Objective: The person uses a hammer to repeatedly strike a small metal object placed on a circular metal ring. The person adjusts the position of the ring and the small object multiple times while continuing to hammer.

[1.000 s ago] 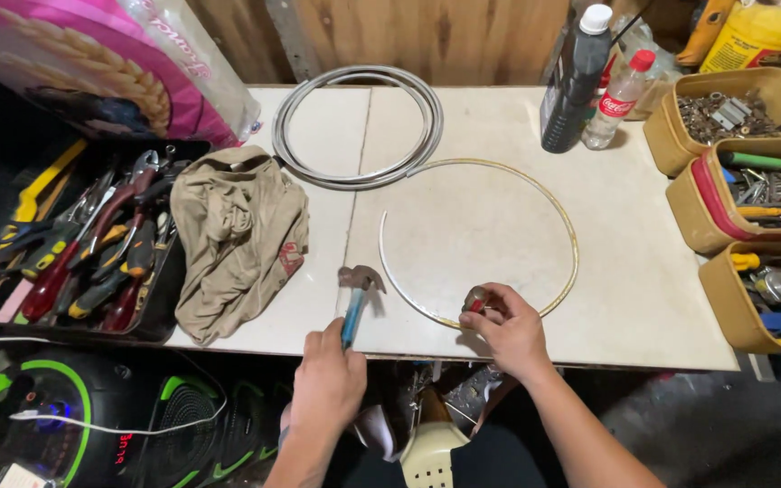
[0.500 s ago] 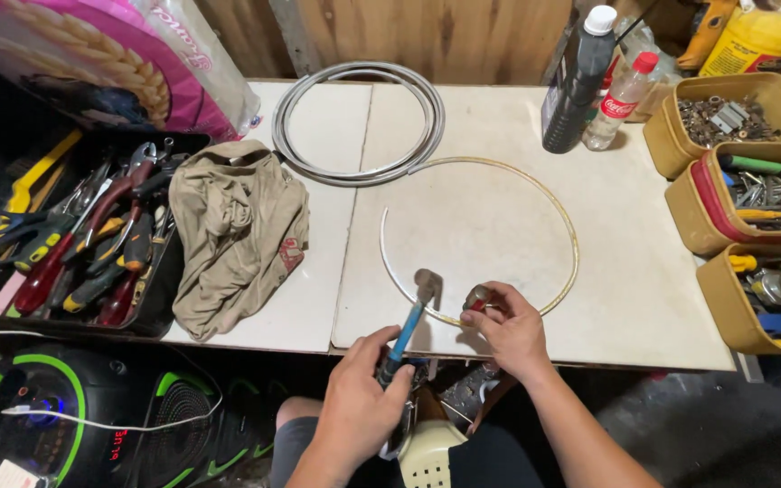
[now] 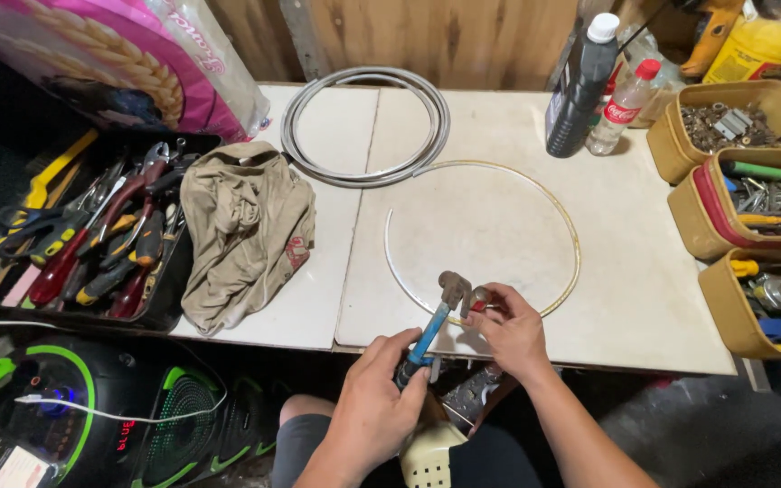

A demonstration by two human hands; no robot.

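- My left hand was closed around the blue handle of a hammer, low at the near edge of the desk.
- The hammer had a dull, brownish metal head, worn and stained, and its handle ran slanting up and away from my grip.
- The head hovered right beside the fingertips of my right hand; I could not tell whether it touched anything.
- My right hand pinched the near arc of a thin metal ring, fingers closed on the wire where it met a small dark piece that I could not make out.
- The ring was a slim hoop, pale and silvery on its left arc and yellowish on its right, lying flat on the pale desk top and reaching to the near edge.
- A coil of grey cable lay behind the ring, touching or overlapping its far edge.
- A crumpled tan cloth sat to the left, beside a black tray of pliers and cutters.
- A dark bottle and a clear bottle with a red cap stood at the far right, near tan bins of hardware.
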